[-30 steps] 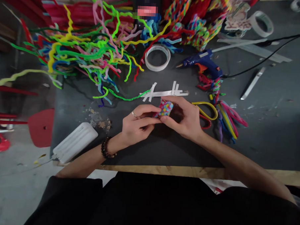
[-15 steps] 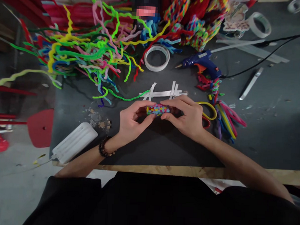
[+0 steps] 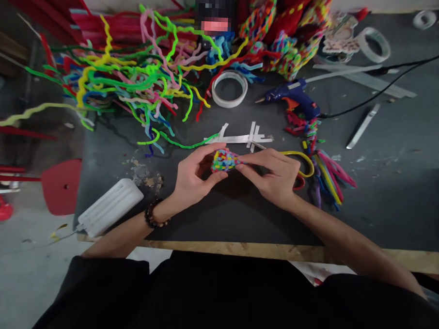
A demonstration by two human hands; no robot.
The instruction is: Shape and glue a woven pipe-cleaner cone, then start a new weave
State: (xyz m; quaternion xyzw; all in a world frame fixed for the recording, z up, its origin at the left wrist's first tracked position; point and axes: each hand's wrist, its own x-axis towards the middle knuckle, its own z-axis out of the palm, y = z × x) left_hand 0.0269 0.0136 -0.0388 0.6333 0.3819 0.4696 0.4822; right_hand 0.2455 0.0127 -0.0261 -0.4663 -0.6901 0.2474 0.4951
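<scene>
A small multicoloured woven piece (image 3: 224, 160) made of pipe cleaners is held just above the dark table (image 3: 385, 201). My left hand (image 3: 191, 180) grips its left side with thumb and fingers. My right hand (image 3: 275, 174) pinches its right end. A bead bracelet sits on my left wrist. Just beyond my hands lie white paper strips (image 3: 242, 136) crossed over each other.
A tangled heap of coloured pipe cleaners (image 3: 136, 78) fills the far left. Farther back lie a tape roll (image 3: 229, 88), a blue glue gun (image 3: 293, 96) with a black cord, and woven items. Bent pipe cleaners (image 3: 328, 174) lie right of my hands. A white ribbed block (image 3: 110, 206) sits front left.
Both hands have turned the woven piece: a second ago it faced up near my right hand, then lay stretched flat between both hands, and now sits bunched nearer my left hand.
</scene>
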